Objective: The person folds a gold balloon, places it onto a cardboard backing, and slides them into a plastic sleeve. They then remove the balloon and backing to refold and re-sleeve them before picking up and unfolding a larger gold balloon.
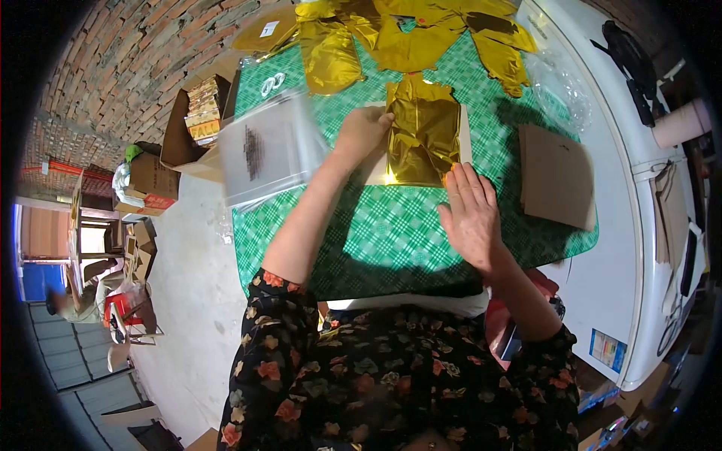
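A folded gold foil balloon (425, 135) lies on a light cardboard sheet (375, 171) in front of me. My left hand (364, 132) is closed at the left edge of the foil, its fingertips against it and some fingers hidden. Near the lower right corner of the foil, my right hand (472, 213) lies flat with its fingers stretched out, fingertips touching the foil and card edge. More flat gold foil balloons (410, 37) spread across the far end of the table.
The table has a green checked cloth (398, 225). Clear plastic sleeves (267, 150) lie at left, brown cardboard sheets (556, 177) at right. White rings (272, 84) and clear plastic film (562, 94) lie farther back. An open carton (188, 124) stands left; another person (79, 301) sits far left.
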The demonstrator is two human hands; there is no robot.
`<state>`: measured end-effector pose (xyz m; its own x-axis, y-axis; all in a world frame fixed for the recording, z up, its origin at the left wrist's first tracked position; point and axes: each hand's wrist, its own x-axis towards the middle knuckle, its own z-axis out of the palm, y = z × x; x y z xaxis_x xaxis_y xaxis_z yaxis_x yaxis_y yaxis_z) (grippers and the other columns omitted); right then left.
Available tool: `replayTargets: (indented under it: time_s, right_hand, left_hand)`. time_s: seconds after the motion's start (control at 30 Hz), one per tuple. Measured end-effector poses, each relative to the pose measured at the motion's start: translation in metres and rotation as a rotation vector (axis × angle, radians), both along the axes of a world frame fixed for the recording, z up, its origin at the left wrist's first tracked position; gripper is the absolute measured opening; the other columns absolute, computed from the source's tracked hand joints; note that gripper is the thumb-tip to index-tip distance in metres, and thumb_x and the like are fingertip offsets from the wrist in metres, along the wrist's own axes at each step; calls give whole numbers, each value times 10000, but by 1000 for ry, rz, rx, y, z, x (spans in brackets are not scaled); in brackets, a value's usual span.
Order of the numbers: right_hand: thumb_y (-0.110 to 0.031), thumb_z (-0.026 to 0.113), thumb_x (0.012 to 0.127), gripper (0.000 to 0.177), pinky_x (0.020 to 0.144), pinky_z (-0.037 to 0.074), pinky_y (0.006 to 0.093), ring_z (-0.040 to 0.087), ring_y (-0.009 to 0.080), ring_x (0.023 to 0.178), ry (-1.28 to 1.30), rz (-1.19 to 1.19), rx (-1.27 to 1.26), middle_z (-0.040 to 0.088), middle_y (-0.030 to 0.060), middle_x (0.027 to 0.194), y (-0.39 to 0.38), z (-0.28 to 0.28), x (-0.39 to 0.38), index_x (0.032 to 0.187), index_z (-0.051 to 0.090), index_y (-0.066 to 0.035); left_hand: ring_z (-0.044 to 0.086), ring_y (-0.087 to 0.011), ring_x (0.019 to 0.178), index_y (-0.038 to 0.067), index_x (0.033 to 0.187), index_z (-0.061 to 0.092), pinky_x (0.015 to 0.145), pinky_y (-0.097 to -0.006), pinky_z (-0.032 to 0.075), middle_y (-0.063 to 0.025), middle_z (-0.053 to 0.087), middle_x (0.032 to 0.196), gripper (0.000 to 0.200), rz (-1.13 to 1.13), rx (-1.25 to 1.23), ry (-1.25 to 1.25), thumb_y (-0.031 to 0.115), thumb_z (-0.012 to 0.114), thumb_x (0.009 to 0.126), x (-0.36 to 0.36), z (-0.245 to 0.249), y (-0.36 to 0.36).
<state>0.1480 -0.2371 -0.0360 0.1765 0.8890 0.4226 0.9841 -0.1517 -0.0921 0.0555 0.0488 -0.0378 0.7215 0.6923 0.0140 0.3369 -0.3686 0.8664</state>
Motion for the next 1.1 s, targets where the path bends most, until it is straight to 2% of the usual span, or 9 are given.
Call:
replayTargets:
  time_s: [0.03,0.13,0.23,0.33,0.43,0.47,0.73,0.93,1.1]
  right_hand:
    - [-271,768,881,640,1199,322,515,451,381,1458,-4,1,0,546,267,1492,0,0,0,1373,594,100]
    - [-267,775,875,642,1199,321,513,457,383,1454,-7,3,-3,551,271,1485,-1,2,0,1368,594,103]
    - [-261,783,868,647,1201,321,513,462,384,1451,1,6,-6,555,275,1480,1,3,-1,1367,595,106]
    - [-259,788,863,654,1203,318,513,463,384,1451,-3,3,-7,551,276,1484,0,2,0,1368,594,107]
    - [-266,788,861,661,1206,314,517,460,382,1453,-5,-6,-18,544,275,1491,0,4,-1,1371,592,107]
    - [-268,787,860,665,1207,313,519,459,382,1453,-5,-8,-21,543,274,1492,0,3,-1,1374,589,107]
    - [-279,788,854,710,1208,309,524,455,385,1452,20,-12,-41,539,271,1491,0,3,-1,1405,557,106]
    - [-280,787,854,686,1210,305,522,451,386,1455,16,-8,-48,532,274,1494,1,5,0,1381,572,104]
    - [-281,794,849,624,1199,314,524,454,386,1450,39,1,-53,526,276,1498,1,4,0,1321,608,83]
  left_hand:
    - [649,-226,635,-18,1250,696,602,-397,528,-86,706,735,377,-7,207,-37,288,685,1030,2,-3,0]
    - [705,-359,724,-20,1266,677,741,-457,568,-153,723,771,383,109,444,105,258,704,1004,0,21,-22]
    - [720,-394,949,1,1283,671,828,-437,568,-220,742,971,401,210,427,189,256,718,977,-3,35,-38]
    - [614,-401,1280,36,1364,622,1026,-455,518,-250,662,1319,468,9,613,26,288,709,979,-9,45,-57]
    - [396,-427,1490,60,1462,548,1188,-500,396,-250,466,1561,566,-218,882,-128,334,693,988,-7,29,-66]
    - [262,-449,1558,105,1549,472,1278,-547,244,-231,344,1651,641,-308,800,-91,423,634,1017,-8,23,-69]
    - [192,-433,1586,249,1613,423,1294,-594,107,-208,300,1685,699,-358,916,201,656,424,1045,-9,2,-80]
    - [235,-456,1562,201,1577,484,1270,-603,177,-224,358,1651,693,-302,1030,130,605,513,1015,-11,11,-85]
    - [262,-353,1580,187,1589,463,1290,-556,175,-142,349,1680,630,-506,932,56,532,467,1062,-8,9,-100]
